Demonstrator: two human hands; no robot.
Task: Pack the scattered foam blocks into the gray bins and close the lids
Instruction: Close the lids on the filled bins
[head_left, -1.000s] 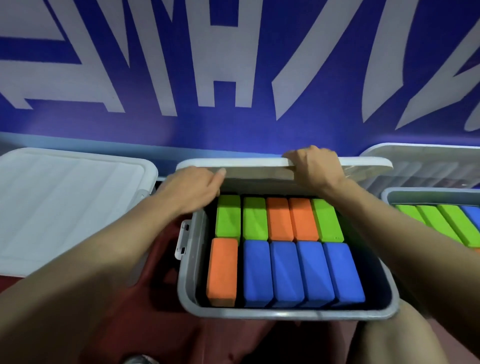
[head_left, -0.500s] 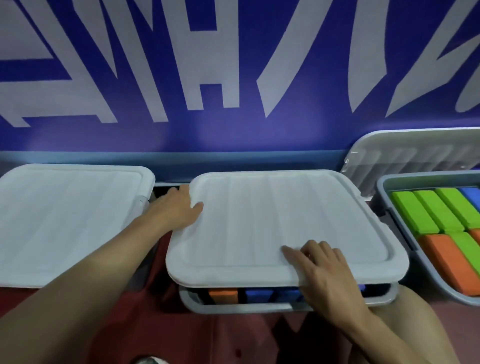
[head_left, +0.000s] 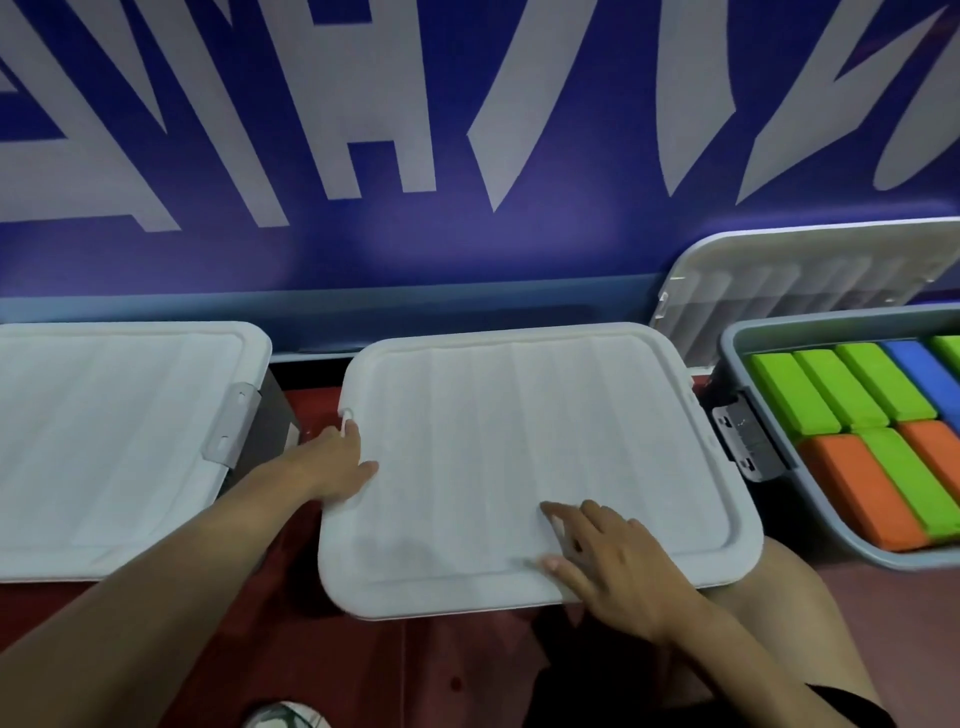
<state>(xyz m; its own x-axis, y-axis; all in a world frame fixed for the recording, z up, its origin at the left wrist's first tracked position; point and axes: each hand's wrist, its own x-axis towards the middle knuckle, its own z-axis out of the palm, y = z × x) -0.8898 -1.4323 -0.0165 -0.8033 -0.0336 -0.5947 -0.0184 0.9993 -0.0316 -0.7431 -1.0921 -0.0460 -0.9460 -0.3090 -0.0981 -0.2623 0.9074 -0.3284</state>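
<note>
Plainly the middle lid (head_left: 535, 457), a white ribbed sheet of thin plastic with a raised rim, lies flat over the middle gray bin, hiding it and its foam blocks completely. It looks light and somewhat flexible, likely to bow in the middle when pressed and to slide a little on the bin, so I judge the rim and corners to be the places to press, and the side edges, where the latches sit, the places to take hold of it. The right hand (head_left: 618, 566) rests flat on the lid close to its near edge, right of centre, fingers spread and nearly straight, gripping nothing. The left hand (head_left: 337, 462) is at the lid's left edge, its thumb lying on the top surface and a fingertip reaching up toward a small white tab on that edge; whether the remaining fingers curl under the rim cannot be told. So the lid lies beneath the right palm and beside, partly under, the left. On the left stands another bin (head_left: 275, 410) with its white lid (head_left: 114, 441) down and a gray latch (head_left: 234, 421) showing at its right side. On the right an open gray bin (head_left: 737, 343) holds green, blue and orange foam blocks (head_left: 852, 426) packed in rows, its own lid (head_left: 810, 280) propped up behind against the blue wall (head_left: 467, 244). All three stand on a red floor (head_left: 415, 670).
</note>
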